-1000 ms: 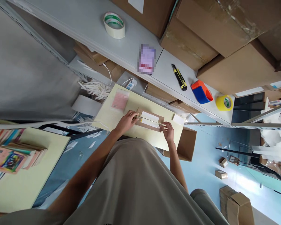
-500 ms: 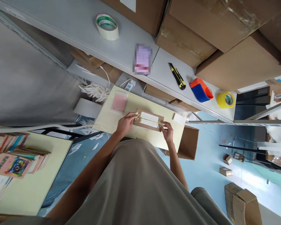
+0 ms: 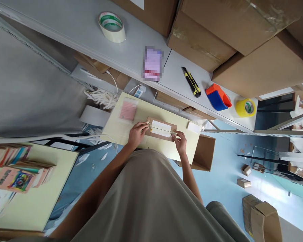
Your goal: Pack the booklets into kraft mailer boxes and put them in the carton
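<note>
A small flat cardboard box (image 3: 156, 134) with two white strips along its top lies on the pale yellow table (image 3: 108, 126). My left hand (image 3: 137, 135) is closed on its left end, thumb and fingers bent against the edge. At the opposite end, my right hand (image 3: 180, 142) pinches the near corner. Shiny clear tape shows under the fingertips at both ends. A thin dark seam runs between the white strips. Left of the box, a pink printed sheet in a clear sleeve (image 3: 128, 109) rests on the table.
Above the table, a grey shelf (image 3: 75, 25) carries a tape roll (image 3: 111, 27), a yellow-black utility knife (image 3: 191, 82), an orange-blue tape dispenser (image 3: 218, 97), a yellow tape roll (image 3: 245, 108) and large cartons (image 3: 199, 43). An open carton (image 3: 204, 153) stands beyond the table's right end. Books (image 3: 15, 178) fill the left table.
Both hands stay at the two ends of the box, almost still. The camera view has shifted very slightly.
</note>
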`<action>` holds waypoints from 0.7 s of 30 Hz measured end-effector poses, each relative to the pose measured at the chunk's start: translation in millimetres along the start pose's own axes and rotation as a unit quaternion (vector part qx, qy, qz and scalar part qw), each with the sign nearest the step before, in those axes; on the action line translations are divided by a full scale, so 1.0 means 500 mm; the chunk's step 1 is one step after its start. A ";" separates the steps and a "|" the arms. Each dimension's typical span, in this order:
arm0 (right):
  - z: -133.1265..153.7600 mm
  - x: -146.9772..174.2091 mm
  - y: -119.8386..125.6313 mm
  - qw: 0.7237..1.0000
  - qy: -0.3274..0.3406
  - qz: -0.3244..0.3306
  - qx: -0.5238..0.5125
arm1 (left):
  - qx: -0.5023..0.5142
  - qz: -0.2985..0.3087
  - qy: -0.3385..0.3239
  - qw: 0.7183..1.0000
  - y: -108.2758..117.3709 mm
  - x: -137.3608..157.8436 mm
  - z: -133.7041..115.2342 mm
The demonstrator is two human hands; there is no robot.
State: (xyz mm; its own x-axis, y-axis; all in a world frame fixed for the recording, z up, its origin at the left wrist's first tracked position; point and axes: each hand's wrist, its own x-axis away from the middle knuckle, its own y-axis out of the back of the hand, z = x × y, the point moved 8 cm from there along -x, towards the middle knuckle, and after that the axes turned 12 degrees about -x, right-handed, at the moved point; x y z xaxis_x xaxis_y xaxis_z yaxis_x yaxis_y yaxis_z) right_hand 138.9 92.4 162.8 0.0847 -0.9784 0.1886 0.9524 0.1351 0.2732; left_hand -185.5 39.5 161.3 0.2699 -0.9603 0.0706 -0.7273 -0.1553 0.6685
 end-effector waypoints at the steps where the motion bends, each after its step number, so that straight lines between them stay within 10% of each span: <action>1: 0.000 -0.001 0.000 1.000 -0.001 0.000 -0.001 | 0.003 0.003 0.001 1.000 0.000 0.000 0.002; 21: -0.049 -0.002 -0.010 0.998 -0.030 -0.018 -0.047 | -0.012 -0.049 0.025 0.998 -0.013 0.023 0.016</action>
State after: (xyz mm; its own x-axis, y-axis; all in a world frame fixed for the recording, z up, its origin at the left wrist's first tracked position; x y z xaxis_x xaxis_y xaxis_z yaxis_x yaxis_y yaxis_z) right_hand 141.2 88.8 138.2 0.0348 -0.9710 0.2364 0.9781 0.0817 0.1915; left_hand -182.6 27.9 151.8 0.3704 -0.9280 0.0397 -0.6805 -0.2420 0.6916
